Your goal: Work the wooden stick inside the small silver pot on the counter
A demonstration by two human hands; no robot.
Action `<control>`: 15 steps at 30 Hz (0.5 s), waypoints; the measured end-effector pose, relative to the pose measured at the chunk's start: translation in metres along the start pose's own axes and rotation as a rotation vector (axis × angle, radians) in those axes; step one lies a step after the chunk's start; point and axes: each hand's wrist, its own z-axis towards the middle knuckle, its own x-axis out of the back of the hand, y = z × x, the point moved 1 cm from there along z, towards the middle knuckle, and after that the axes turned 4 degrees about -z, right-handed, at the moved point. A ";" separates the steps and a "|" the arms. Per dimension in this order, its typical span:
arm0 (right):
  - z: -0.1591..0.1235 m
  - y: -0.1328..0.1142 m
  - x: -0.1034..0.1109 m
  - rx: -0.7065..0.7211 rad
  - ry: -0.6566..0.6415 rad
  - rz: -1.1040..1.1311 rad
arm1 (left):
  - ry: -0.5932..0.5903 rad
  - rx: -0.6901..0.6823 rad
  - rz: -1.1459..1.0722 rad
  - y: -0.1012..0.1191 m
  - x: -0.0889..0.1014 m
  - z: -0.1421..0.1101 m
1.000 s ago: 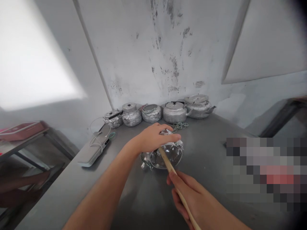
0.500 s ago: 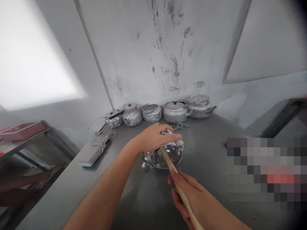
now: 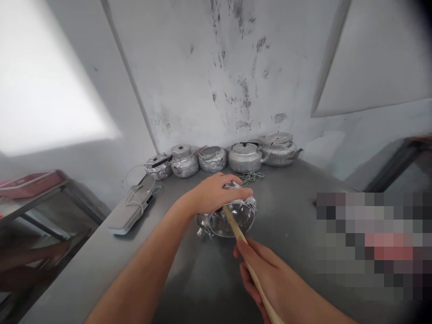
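Note:
A dented, shiny aluminium pot (image 3: 248, 220) lies tilted on the metal table, its round mouth facing me. My left hand (image 3: 221, 193) is closed over its upper side, thumb and fingers spread around the body, holding it. In my right hand (image 3: 258, 270) is a wooden stick (image 3: 236, 229), with fingers wrapped round its shaft. The stick's far end reaches into the mouth of the pot, near my left hand; its tip is hidden. Green-and-white cord (image 3: 205, 229) hangs by the pot's left side, and more patterned cord (image 3: 251, 178) lies behind it.
Along the wall stand several aluminium kettles and pots, among them a lidded kettle (image 3: 245, 159) and a larger kettle (image 3: 280, 150). A grey case (image 3: 130, 216) with a white cable lies at the left table edge. A pink tray (image 3: 33, 184) rests on a side table.
The whole view has shifted slightly. Both hands, the pot and the wooden stick keep nearly the same places relative to one another.

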 end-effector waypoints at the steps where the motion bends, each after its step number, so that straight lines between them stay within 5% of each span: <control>1: 0.001 0.001 0.002 0.024 0.011 -0.038 | 0.000 -0.002 -0.004 0.000 0.000 0.000; 9: 0.001 -0.001 0.025 0.271 0.275 -0.558 | 0.014 0.003 -0.013 -0.003 -0.001 0.001; 15: 0.001 -0.020 0.038 0.327 0.367 -0.755 | 0.034 -0.018 -0.010 -0.003 -0.002 0.000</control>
